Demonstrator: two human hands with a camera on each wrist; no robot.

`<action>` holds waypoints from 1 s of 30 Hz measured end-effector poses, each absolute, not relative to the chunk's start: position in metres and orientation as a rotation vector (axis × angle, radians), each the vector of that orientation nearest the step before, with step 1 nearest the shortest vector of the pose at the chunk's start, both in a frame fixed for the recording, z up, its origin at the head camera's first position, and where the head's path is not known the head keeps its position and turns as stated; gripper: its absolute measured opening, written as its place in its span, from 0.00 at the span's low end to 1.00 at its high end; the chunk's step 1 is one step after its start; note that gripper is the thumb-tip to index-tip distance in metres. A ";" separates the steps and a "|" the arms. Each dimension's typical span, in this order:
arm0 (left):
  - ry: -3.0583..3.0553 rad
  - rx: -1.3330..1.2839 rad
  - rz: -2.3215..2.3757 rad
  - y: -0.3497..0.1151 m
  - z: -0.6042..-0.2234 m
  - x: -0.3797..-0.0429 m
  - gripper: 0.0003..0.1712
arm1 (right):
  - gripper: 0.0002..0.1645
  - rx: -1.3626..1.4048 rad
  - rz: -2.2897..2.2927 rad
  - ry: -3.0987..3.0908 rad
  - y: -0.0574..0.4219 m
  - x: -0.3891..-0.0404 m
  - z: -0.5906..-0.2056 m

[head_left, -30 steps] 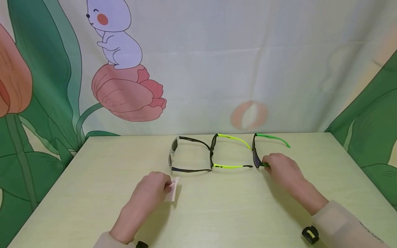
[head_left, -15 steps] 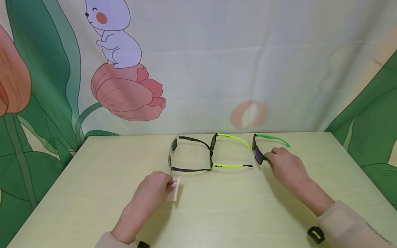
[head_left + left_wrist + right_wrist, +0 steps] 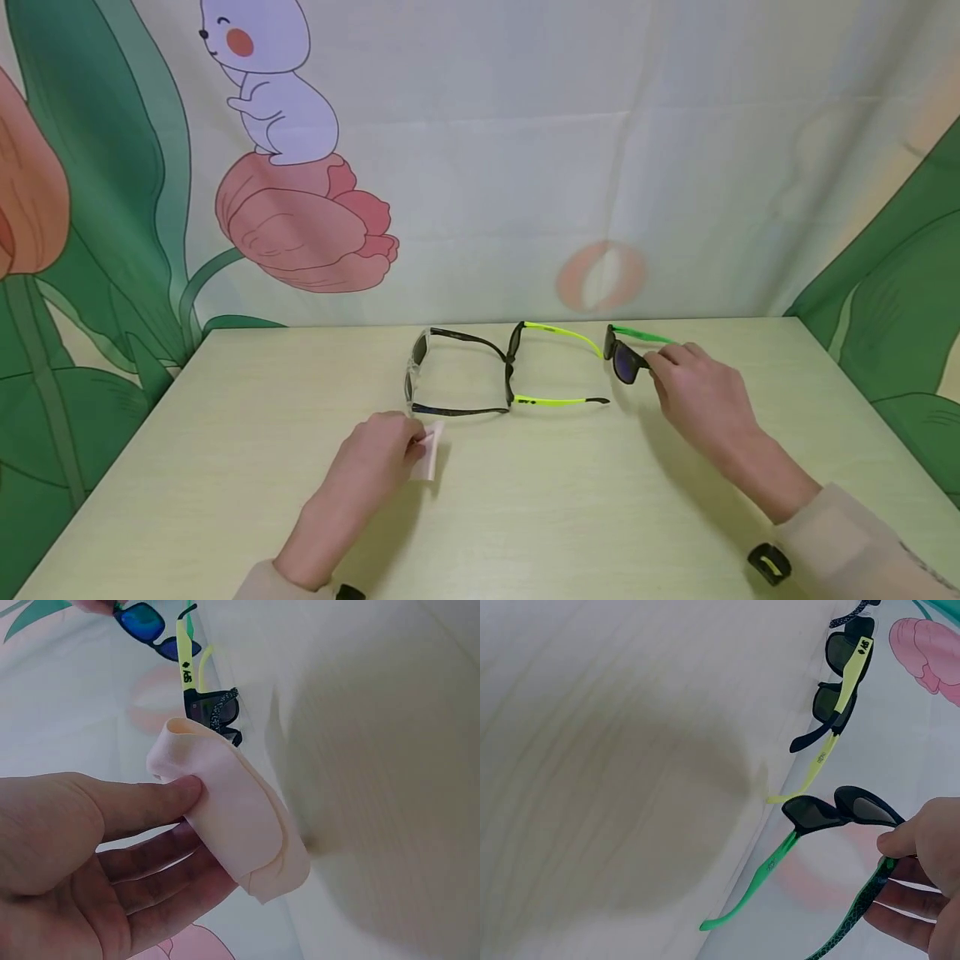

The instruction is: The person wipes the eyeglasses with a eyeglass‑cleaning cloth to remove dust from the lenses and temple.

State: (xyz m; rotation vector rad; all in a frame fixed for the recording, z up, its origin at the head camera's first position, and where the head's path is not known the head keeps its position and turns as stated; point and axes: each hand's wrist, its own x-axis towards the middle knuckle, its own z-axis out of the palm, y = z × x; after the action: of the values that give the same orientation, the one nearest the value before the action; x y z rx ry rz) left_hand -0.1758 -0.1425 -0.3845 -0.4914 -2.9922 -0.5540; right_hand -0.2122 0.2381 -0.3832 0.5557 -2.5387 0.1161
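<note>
Between thumb and fingers my left hand [image 3: 375, 454] pinches a folded pale pink cloth [image 3: 225, 802], held above the table near its middle. My right hand [image 3: 697, 400] grips the green-armed sunglasses [image 3: 814, 814] by the hinge end of one temple. Their dark bluish lenses [image 3: 626, 364] tilt up, and the other green temple [image 3: 761, 874] stretches out free. Just left of them, the yellow-armed sunglasses [image 3: 555, 402] lie with temples unfolded. Farther left, clear-framed sunglasses with black arms [image 3: 461, 412] rest close against the yellow-armed pair.
The pale wooden table [image 3: 540, 517] ends at a hanging curtain [image 3: 480, 167] printed with a white animal, tulips and leaves. Below each sleeve a black strap piece [image 3: 769, 564] shows at the wrist.
My right hand has raised the near side of the green-armed sunglasses and tilted them, shifting slightly away from me. My left hand with the cloth has moved a little to the right.
</note>
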 end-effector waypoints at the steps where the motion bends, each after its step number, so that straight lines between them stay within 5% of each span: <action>1: -2.978 -0.497 -0.561 -0.142 -0.385 -0.176 0.13 | 0.09 0.559 0.122 -2.522 0.238 -0.211 -0.382; 10: -2.813 -0.536 -0.592 -0.138 -0.387 -0.178 0.03 | 0.14 0.623 0.211 -2.348 0.235 -0.209 -0.375; 30: -2.484 -0.606 -0.717 -0.115 -0.373 -0.173 0.08 | 0.20 0.802 0.394 -2.083 0.212 -0.194 -0.359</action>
State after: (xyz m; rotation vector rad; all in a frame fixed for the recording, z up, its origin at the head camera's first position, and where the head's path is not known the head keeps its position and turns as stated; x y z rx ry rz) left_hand -0.1729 -0.1152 -0.3726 -0.6058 -2.4844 -0.7172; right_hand -0.1945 0.2122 -0.3587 0.8022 -2.0830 0.3943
